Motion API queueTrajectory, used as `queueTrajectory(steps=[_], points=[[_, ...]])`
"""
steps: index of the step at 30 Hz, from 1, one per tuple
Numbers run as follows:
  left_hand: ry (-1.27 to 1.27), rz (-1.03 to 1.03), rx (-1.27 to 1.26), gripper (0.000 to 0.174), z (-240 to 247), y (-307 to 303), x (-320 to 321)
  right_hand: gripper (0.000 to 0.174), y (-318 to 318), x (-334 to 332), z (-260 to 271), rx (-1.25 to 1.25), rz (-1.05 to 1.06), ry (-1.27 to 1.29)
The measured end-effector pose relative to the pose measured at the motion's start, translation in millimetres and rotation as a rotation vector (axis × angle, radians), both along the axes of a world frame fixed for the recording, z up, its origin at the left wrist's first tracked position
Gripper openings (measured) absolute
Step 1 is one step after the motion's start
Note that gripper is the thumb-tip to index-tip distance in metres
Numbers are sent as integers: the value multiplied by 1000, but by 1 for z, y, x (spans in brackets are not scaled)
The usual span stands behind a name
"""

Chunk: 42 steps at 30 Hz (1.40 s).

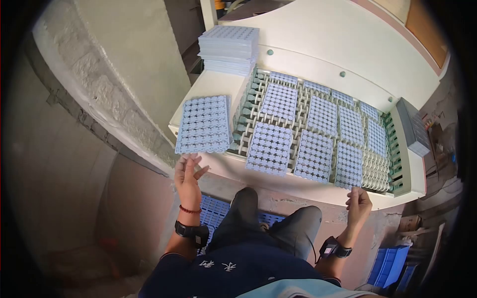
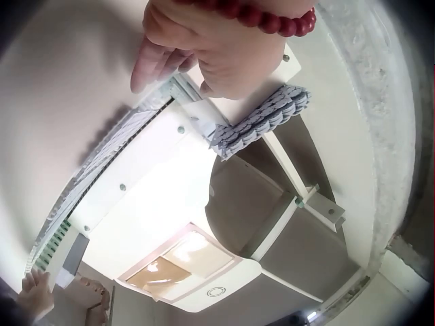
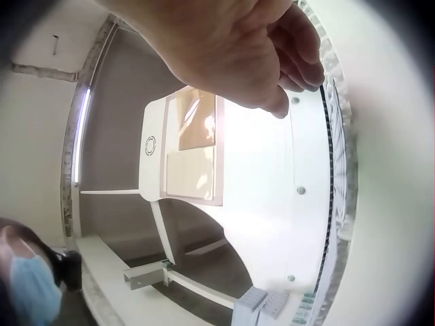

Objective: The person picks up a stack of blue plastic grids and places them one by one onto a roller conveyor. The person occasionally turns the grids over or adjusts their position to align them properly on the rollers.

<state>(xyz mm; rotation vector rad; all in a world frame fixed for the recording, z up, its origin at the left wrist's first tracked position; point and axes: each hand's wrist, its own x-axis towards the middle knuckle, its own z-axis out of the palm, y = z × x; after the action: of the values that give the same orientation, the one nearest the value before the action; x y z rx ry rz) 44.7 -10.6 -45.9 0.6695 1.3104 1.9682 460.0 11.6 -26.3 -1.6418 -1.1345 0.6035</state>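
Hovering both hands nr roller bed (image 1: 376, 174) w/ sheets on it.
Resting L hand (image 1: 189, 180) in air L of roller bed, spreading relaxed fingers, gripping nothing, stopping just short of blue pile (image 1: 203, 126) on worktop (image 1: 218, 83), also L of bed. Holding R hand (image 1: 359, 204) at bed's near edge, R part, bending fingers loosely, leaving thumb apart, nr corner sheet (image 1: 349, 165); can't tell if touching.

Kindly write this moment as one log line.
left hand: near rectangular blue perforated sheets on white ledge; right hand: near front right blue perforated sheet; contact: unclear
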Motion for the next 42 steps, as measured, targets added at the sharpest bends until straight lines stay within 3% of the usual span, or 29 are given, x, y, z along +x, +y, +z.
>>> queueTrajectory(steps=[3, 5, 8, 11, 12, 13, 15, 17, 20, 23, 25, 27, 29, 30, 31, 33, 37, 42], points=[[219, 148, 126, 38, 19, 2, -7, 16, 10, -61, 14, -6, 480, 131], [257, 114, 119, 45, 25, 3, -8, 18, 23, -103, 22, -41, 658, 215], [508, 26, 91, 49, 31, 3, -6, 25, 62, -157, 32, -73, 870, 131], [623, 126, 69, 53, 17, 5, -7, 33, 92, -209, 45, -64, 958, 113], [857, 234, -18, 56, 16, 3, -8, 36, 98, -224, 48, -82, 981, 82], [855, 244, -17, 56, 17, 1, -6, 39, 104, -237, 50, -101, 1003, 50], [1129, 231, -111, 52, 24, -1, 0, 40, 118, -258, 55, -195, 1011, 39], [1096, 207, -112, 51, 29, -2, 2, 41, 125, -266, 52, -295, 1013, 27], [1221, 197, -116, 55, 31, -3, -1, 39, 136, -258, 46, -393, 963, 310], [1006, 168, -43, 60, 26, -3, 1, 36, 133, -232, 38, -330, 903, 481], [581, 178, 122, 64, 10, -4, 1, 33, 126, -208, 33, -308, 874, 544], [553, 211, 193, 56, -2, -6, 2, 30, 118, -183, 22, -265, 844, 711], [155, -83, 177, 46, -15, -11, 5, 29, 109, -166, 14, -250, 811, 776], [43, -236, 180, 39, -20, -11, 8, 29, 105, -158, 10, -253, 777, 798], [43, -251, 174, 39, -25, -10, 14, 28, 100, -150, 5, -258, 740, 823], [-660, -711, 198, 39, -31, -5, 30, 28, 96, -144, -4, -234, 729, 832], [-657, -819, 213, 41, -37, 12, 64, 28, 85, -139, -9, -223, 663, 847], [-295, -693, 188, 32, -27, 31, 76, 22, 75, -103, -18, -132, 616, 944]])
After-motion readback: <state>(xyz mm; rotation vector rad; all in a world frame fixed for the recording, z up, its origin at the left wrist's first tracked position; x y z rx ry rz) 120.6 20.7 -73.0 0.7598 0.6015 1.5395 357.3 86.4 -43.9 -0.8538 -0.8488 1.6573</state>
